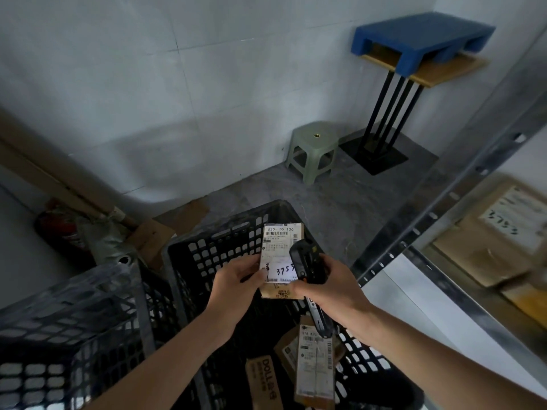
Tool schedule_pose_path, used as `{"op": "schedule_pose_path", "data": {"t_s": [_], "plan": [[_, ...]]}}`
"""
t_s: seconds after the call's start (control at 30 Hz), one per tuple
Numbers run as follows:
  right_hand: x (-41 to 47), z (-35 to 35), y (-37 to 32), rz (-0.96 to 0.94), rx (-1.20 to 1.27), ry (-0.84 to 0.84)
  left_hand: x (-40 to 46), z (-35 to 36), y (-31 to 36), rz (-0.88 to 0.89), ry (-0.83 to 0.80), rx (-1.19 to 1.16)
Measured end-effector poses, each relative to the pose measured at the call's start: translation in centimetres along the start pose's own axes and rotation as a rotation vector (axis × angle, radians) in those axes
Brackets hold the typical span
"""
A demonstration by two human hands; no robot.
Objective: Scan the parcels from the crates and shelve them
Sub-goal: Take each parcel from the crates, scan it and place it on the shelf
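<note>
My left hand (236, 284) holds a small brown parcel (279, 247) by its left edge, upright above a black slotted crate (189, 255). Its white label faces me, with handwritten digits on it. My right hand (328, 287) grips a black handheld scanner (307, 261) pressed close against the parcel's right side. Lower in the same crate lie a labelled parcel (315, 371) and a brown box (262, 380) with printed letters.
A second black crate (74, 321) stands at the lower left. A metal shelf upright (444, 208) runs diagonally on the right, with labelled cardboard boxes (500, 229) behind it. A green stool (313, 149) and a stand bearing a blue pallet (420, 39) sit by the wall.
</note>
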State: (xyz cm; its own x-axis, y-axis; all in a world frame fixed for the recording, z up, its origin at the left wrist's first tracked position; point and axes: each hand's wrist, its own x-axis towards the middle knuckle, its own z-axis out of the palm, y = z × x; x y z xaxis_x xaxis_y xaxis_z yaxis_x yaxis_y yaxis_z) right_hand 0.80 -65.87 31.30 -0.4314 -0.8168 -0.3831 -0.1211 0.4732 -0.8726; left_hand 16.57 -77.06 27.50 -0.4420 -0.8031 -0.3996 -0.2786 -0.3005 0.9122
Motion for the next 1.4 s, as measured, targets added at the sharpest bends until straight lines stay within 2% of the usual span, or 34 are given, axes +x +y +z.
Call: {"op": "schedule_pose_path", "data": {"t_s": [0.27, 0.43, 0.73, 0.9, 1.17, 1.4], "plan": [[-2.5, 0.7, 0.3, 0.011, -0.012, 0.079, -2.4, -0.3, 1.1, 0.003, -0.076, -0.004], [-5.6, 2.0, 0.6, 0.04, -0.043, 0.142, -4.1, -0.9, 1.4, 0.094, -0.126, 0.08], [-13.3, 2.8, 1.1, 0.058, -0.012, 0.27, -9.1, -0.8, 1.8, 0.33, -0.333, 0.247], [-18.6, 0.9, 2.1, 0.076, -0.038, 0.342, -12.4, 1.3, 2.4, 0.304, -0.436, 0.227], [-29.5, -5.4, 5.0, 0.146, -0.291, 0.496, -19.9, 7.7, 2.2, 0.366, -0.534, 0.272], [-43.1, -10.5, 8.4, 0.249, -0.574, 0.589, -30.1, 13.8, 0.7, 0.409, -0.625, 0.27]]}}
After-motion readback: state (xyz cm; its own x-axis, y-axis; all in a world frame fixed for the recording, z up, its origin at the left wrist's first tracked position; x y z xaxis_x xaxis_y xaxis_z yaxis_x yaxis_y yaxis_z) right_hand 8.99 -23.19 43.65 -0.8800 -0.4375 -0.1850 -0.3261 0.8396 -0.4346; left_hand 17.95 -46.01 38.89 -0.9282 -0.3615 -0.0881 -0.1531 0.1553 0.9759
